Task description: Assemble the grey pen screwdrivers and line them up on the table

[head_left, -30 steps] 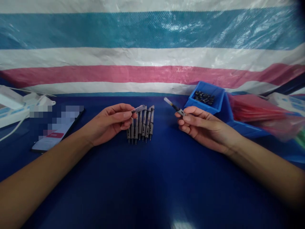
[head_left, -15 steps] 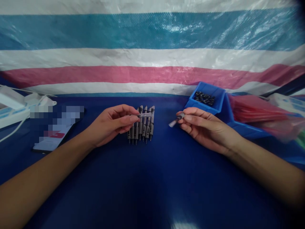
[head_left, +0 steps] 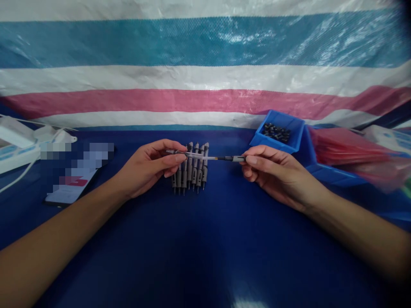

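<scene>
Between thumb and fingers, my left hand (head_left: 150, 161) pinches a clear pen barrel (head_left: 195, 155), held nearly level with its open end to the right. Opposite it, my right hand (head_left: 278, 171) pinches a grey pen grip (head_left: 238, 158). A thin refill (head_left: 224, 158) spans from the grip toward the barrel, and its far end appears to be inside the clear tube. The grip and barrel are apart, with the refill showing in the gap. Just behind and below the barrel, several grey-and-clear pens (head_left: 194, 174) lie side by side on the blue table (head_left: 192, 248), tips toward me.
A blue bin (head_left: 297, 139) with small dark parts (head_left: 276, 132) stands at the back right. Beside it, another blue bin (head_left: 334, 173) bears red plastic bags (head_left: 346, 145). To the left lie a phone (head_left: 77, 179) and a white power strip (head_left: 19, 154). Striped sheeting (head_left: 205, 77) hangs behind.
My right hand has turned the grip level, bringing the refill into line with the barrel and its end to the barrel's opening. My left hand has barely moved.
</scene>
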The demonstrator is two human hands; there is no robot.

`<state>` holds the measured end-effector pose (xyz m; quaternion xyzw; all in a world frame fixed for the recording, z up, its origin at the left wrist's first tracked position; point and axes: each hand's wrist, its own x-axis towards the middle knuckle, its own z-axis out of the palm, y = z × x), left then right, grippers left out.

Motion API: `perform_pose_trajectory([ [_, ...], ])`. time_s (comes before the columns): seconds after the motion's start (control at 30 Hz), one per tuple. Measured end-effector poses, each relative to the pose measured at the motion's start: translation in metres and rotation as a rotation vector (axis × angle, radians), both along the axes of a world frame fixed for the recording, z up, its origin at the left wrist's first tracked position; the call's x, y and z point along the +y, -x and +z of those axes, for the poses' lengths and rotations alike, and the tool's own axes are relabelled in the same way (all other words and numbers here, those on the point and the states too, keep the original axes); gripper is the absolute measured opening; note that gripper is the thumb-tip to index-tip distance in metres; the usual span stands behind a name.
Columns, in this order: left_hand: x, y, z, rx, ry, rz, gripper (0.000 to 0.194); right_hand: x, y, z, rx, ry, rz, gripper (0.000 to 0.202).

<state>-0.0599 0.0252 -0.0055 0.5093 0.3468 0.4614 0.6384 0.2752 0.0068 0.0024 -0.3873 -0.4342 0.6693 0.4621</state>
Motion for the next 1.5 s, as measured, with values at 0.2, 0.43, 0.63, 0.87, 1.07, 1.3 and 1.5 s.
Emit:
perform_pose_trajectory([
  [0.2, -0.001, -0.001, 0.001, 0.000, 0.000, 0.017, 0.016, 0.001, 0.000, -0.002, -0.012, -0.012, 0.006, 0.015],
  [0.43, 0.000, 0.003, -0.004, 0.050, -0.017, -0.031, 0.017, -0.001, 0.001, -0.003, -0.037, -0.064, 0.010, 0.013],
  [0.63, -0.002, 0.003, -0.008, 0.113, -0.087, 0.017, 0.020, -0.004, 0.004, -0.005, -0.109, -0.162, -0.035, 0.016],
  [0.87, -0.013, -0.006, 0.007, 0.333, -0.219, 0.062, 0.017, -0.010, 0.005, -0.008, -0.242, -0.313, -0.050, 0.024],
  [1.07, -0.019, -0.007, 0.009, 0.336, -0.237, 0.087, 0.018, -0.014, 0.009, -0.003, -0.241, -0.331, -0.054, 0.021],
  [1.3, -0.024, -0.012, 0.012, 0.542, -0.612, 0.013, 0.026, -0.027, 0.010, -0.007, -0.356, -0.458, -0.060, 0.020],
  [1.5, -0.025, -0.012, 0.010, 0.654, -0.925, -0.007, 0.035, -0.032, 0.008, -0.006, -0.426, -0.527, -0.005, 0.019],
])
